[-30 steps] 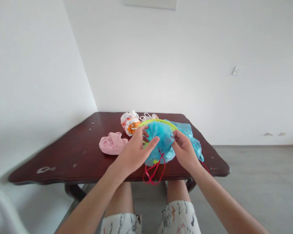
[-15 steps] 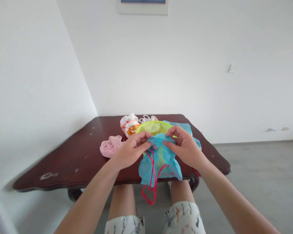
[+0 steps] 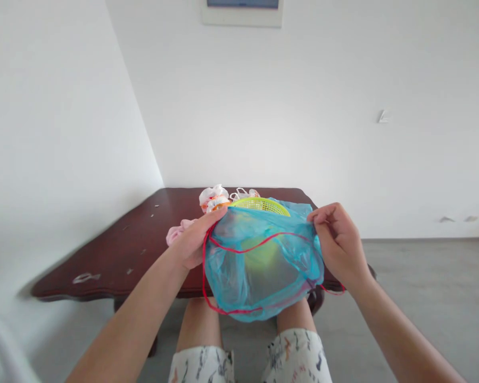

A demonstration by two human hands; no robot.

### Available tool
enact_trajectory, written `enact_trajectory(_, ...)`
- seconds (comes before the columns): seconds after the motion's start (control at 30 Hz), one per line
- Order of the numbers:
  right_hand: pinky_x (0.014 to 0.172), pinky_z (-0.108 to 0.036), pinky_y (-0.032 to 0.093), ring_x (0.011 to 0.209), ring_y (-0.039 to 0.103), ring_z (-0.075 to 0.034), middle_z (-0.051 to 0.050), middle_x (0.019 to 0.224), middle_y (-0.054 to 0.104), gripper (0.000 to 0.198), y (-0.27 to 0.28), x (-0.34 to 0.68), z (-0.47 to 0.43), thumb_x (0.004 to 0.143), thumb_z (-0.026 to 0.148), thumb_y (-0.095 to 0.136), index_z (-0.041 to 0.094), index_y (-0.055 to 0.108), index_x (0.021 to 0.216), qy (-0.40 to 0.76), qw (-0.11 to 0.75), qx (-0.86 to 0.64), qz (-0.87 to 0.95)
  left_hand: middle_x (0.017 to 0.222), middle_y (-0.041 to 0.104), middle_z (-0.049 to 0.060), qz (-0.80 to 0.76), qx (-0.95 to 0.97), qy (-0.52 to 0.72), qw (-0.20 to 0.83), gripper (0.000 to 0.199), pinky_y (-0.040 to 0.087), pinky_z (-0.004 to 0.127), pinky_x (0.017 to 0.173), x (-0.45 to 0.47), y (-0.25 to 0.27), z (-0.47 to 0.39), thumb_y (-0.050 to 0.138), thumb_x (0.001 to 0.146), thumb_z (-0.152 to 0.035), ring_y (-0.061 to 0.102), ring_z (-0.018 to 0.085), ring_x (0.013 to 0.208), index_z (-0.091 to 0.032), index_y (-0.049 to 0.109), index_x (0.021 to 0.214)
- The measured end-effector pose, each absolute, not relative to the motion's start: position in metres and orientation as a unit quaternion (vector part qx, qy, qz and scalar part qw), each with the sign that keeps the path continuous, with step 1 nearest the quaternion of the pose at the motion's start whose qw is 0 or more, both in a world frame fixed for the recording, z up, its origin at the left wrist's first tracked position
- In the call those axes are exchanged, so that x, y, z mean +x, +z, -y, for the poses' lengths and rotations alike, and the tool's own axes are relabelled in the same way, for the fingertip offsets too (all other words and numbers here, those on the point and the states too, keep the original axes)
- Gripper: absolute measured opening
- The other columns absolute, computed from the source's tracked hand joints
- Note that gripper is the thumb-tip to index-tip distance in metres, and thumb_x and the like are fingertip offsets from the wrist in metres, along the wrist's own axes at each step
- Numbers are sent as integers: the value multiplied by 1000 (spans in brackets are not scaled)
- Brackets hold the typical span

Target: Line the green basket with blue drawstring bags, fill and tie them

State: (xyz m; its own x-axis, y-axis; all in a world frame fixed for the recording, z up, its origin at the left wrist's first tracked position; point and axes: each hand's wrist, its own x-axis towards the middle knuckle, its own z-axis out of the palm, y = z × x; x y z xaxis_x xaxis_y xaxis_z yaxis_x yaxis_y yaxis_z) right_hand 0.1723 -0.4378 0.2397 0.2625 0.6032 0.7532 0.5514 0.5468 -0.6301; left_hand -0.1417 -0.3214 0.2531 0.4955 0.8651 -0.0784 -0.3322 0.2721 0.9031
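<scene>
A thin, see-through blue plastic bag with a red drawstring hangs spread between my hands at the table's front edge. My left hand pinches its upper left corner. On the other side, my right hand grips the upper right corner, fingers curled in. The red string loops across the bag's front and down its left side. Behind the bag, a yellow-green mesh basket shows only its upper rim and part of its wall; the rest appears as a tint through the plastic.
On the dark red wooden table lie a crumpled pink bag, white and orange plastic bags and another blue bag behind the basket. A white wall rises behind the table; my knees are under its front edge.
My hands have moved apart, the right one to the right. The blue bag, gathered between them before, is now stretched wide, hiding more of the basket.
</scene>
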Motion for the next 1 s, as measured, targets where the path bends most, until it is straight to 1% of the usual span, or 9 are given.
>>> enact_trajectory(0.1,69,-32,52,78,66,-19,0,88,68,8,241,165,440,119,35,62,30,60,113,56,669,-467,575,111,93,15,-232,456,385,768,62,76,44,93,-144,260,328,84,105,-69,92,37,106,-16,87,136)
enact_trajectory(0.23,57,-32,44,65,59,-17,-3,101,72,16,237,156,454,123,44,59,32,62,133,-18,694,-445,567,116,92,17,-200,463,378,776,80,75,52,103,-150,272,336,77,102,-85,89,44,120,-16,84,141)
enact_trajectory(0.3,53,-32,41,60,56,-15,-4,105,75,27,235,149,466,121,47,64,33,62,144,-7,616,-434,657,113,91,16,-195,468,389,769,79,75,52,100,-151,276,339,74,104,-86,89,43,118,-16,84,139)
enact_trajectory(0.4,56,-33,39,61,64,-19,-2,93,78,43,234,137,481,109,46,84,31,65,146,8,376,-466,801,112,91,17,-184,479,398,761,77,76,48,95,-152,279,343,72,106,-85,89,40,112,-15,84,134)
enact_trajectory(0.53,62,-33,37,69,68,-20,-3,85,77,17,233,136,486,113,32,72,26,72,129,43,216,-525,822,123,90,17,-193,507,403,737,67,74,42,95,-163,280,342,84,104,-75,88,34,107,-16,84,134)
enact_trajectory(0.57,62,-32,38,69,66,-19,-2,84,75,11,232,141,486,116,33,67,25,72,121,77,236,-532,810,124,89,15,-201,519,402,727,61,73,39,94,-167,279,341,89,102,-70,87,31,105,-18,84,134)
enact_trajectory(0.67,57,-28,40,65,55,-15,0,78,64,38,227,164,485,121,54,62,25,69,98,201,374,-535,730,121,86,7,-223,584,369,688,48,67,29,82,-182,275,335,102,93,-46,81,21,91,-26,84,132)
enact_trajectory(0.77,50,-25,39,60,48,-14,1,72,58,55,219,185,482,112,73,74,24,69,88,286,534,-528,595,115,82,4,-241,655,325,638,40,59,26,75,-192,267,331,95,89,-31,74,18,87,-27,84,127)
enact_trajectory(1.0,59,-31,68,66,75,-22,-2,82,82,41,213,212,463,86,62,104,28,85,97,353,731,-475,338,104,80,5,-299,629,359,621,25,51,24,69,-187,260,332,87,90,-32,69,18,82,-22,82,112)
